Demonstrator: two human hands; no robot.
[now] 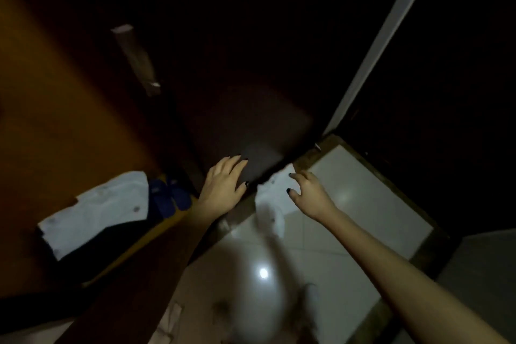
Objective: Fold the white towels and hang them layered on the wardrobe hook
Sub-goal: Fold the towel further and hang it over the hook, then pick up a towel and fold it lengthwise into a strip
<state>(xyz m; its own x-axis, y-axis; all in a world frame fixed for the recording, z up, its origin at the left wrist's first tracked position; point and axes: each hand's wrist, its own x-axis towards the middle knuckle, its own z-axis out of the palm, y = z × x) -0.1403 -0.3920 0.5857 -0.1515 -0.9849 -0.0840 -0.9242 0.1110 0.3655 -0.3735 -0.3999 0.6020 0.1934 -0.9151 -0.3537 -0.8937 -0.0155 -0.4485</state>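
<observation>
We look down in a dim room at 2 bare arms stretched forward. The left hand (223, 184) is released, its fingers straight and close together, dark nails showing, the palm turned toward the dark door (251, 109) in front of it. It seems to rest on the door's lower part, though the gloom keeps us from being sure of contact. The right hand (308, 194) is also released, its fingers spread and slightly bent, the thumb held apart, grasping nothing. Just left of this hand, and reaching below it, is a white towel (269, 205). It is smeared by blur, so we cannot tell its folds or whether it touches the hand. It lies between the 2 wrists and shows against the floor (363, 204) of pale glossy tiles, where a bright spot of light (262, 273) reflects nearer to us. A 2nd towel (97, 212), also white, lies well apart at the left, spread over a dark cloth (111, 243) in a low orange-brown recess. Just right of it sit 2 blue slippers (169, 197), side by side and close to the left wrist. Higher on the door we see a long metal handle (136, 61), tilted in this view. A pale strip (391, 36) runs diagonally along the door's right edge down to the floor.
</observation>
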